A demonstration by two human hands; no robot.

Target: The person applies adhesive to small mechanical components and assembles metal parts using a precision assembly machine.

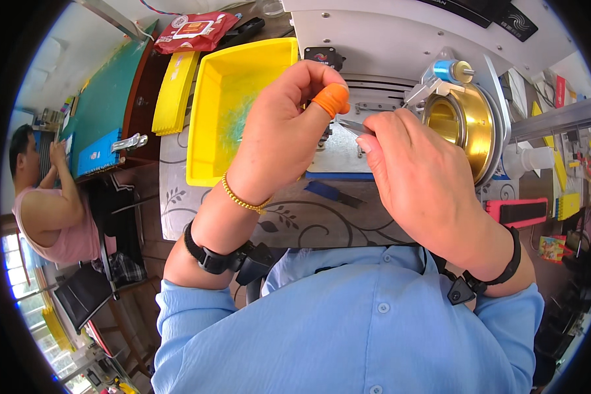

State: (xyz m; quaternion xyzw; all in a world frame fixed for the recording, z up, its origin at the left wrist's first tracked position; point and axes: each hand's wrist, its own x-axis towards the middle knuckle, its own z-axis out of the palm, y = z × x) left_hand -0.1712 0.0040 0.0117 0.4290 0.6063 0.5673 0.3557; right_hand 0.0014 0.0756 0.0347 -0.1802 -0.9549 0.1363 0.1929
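Observation:
My left hand [284, 125] is raised over the metal bed of a white machine, fingers curled in a pinch. An orange finger cot [332, 100] covers its thumb tip. Whatever the pinch holds is hidden or too small to make out. Close beside it, my right hand [417, 164] grips metal tweezers [355, 127] between thumb and fingers, their tip pointing left toward the left thumb. Beneath both hands lies the silvery metal plate [338, 157] of the machine. A large brass-coloured ring [476, 134] stands right of my right hand, below a small blue roller [444, 70].
A yellow bin [200, 131] holding fine greenish strands stands left of my left hand. Behind it lies a red wipes packet [197, 29]. A dark blade-like tool [333, 192] rests at the table's front. At far left a person [56, 210] sits at a green-topped table [108, 98].

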